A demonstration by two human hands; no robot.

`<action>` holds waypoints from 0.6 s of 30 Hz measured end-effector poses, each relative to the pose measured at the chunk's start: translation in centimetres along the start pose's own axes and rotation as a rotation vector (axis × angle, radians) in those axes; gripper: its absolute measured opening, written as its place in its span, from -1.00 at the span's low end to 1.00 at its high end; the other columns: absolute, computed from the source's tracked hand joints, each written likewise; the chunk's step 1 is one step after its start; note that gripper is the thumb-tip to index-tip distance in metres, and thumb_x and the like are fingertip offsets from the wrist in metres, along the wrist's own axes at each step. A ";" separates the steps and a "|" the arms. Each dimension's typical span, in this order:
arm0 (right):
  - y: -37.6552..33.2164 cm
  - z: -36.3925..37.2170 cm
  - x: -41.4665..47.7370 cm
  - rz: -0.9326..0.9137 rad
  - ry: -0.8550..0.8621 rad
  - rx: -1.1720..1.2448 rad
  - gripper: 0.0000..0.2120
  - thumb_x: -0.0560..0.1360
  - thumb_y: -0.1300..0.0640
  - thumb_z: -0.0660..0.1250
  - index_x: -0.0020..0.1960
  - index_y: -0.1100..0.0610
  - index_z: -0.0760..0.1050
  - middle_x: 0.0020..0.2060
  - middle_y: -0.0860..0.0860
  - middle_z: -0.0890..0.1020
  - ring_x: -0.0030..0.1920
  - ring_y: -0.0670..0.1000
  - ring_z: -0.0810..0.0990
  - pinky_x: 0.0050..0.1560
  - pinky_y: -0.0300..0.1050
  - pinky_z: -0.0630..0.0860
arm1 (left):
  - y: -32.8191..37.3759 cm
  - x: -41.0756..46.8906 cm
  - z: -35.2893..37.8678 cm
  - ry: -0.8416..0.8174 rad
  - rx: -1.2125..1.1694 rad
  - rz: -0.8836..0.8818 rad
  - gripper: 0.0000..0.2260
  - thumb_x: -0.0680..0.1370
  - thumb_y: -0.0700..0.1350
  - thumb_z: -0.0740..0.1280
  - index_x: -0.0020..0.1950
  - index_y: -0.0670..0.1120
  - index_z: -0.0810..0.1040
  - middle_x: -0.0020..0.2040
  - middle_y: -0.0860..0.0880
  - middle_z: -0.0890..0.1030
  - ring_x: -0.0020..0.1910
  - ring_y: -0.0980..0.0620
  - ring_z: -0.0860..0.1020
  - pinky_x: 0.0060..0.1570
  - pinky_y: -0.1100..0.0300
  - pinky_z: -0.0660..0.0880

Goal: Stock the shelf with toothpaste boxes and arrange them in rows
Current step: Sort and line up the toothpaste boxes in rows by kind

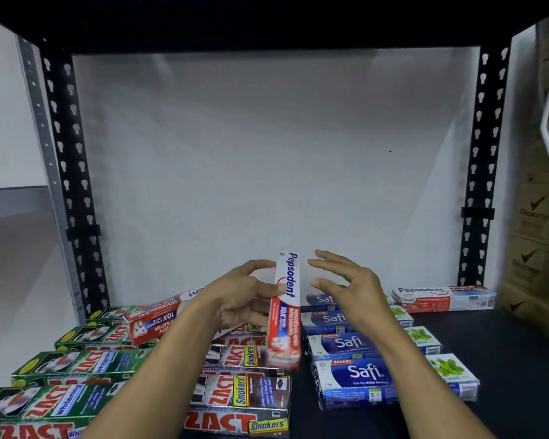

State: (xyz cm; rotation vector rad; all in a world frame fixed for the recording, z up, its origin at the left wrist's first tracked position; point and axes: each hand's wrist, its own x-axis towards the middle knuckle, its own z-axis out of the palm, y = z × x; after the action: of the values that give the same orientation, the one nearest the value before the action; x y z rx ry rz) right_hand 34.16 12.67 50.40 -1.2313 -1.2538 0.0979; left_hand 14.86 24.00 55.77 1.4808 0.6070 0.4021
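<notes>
My left hand [244, 296] grips a red and white Pepsodent box [284, 308], held nearly upright above the middle of the dark shelf board [504, 359]. Just right of the box, my right hand [346, 289] hovers with its fingers spread, holding nothing. On the shelf lie rows of green Zact Whitening boxes [73, 364] at left, brown Zact Smokers boxes [241, 391] in the middle and blue Safi boxes [355, 378] at right. Another Pepsodent box [154, 318] lies atop the green row behind my left arm. A third Pepsodent box [441, 298] rests at the back right.
Black perforated uprights [73, 185] [485, 172] frame the bay, with a white back wall and a dark shelf overhead. Cardboard cartons [539, 248] stand to the right. Bare shelf board shows right of the Safi rows.
</notes>
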 end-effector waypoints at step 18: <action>-1.1 -1.5 -2.0 0.107 -0.221 -0.170 -0.50 0.29 0.02 0.62 0.20 -0.19 0.62 0.15 -0.27 0.60 0.12 -0.20 0.60 0.13 -0.10 0.61 | -1.6 2.2 4.1 0.375 -0.470 0.233 -0.18 0.48 -0.40 0.43 0.54 0.17 0.14 0.11 -0.28 0.63 -0.10 -0.28 0.70 -0.27 -0.26 0.62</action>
State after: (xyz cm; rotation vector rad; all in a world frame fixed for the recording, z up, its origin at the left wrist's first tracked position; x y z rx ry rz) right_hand 33.91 10.00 50.20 -1.4651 -1.4087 0.2135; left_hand 18.87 21.99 53.87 1.0291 0.5832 0.9517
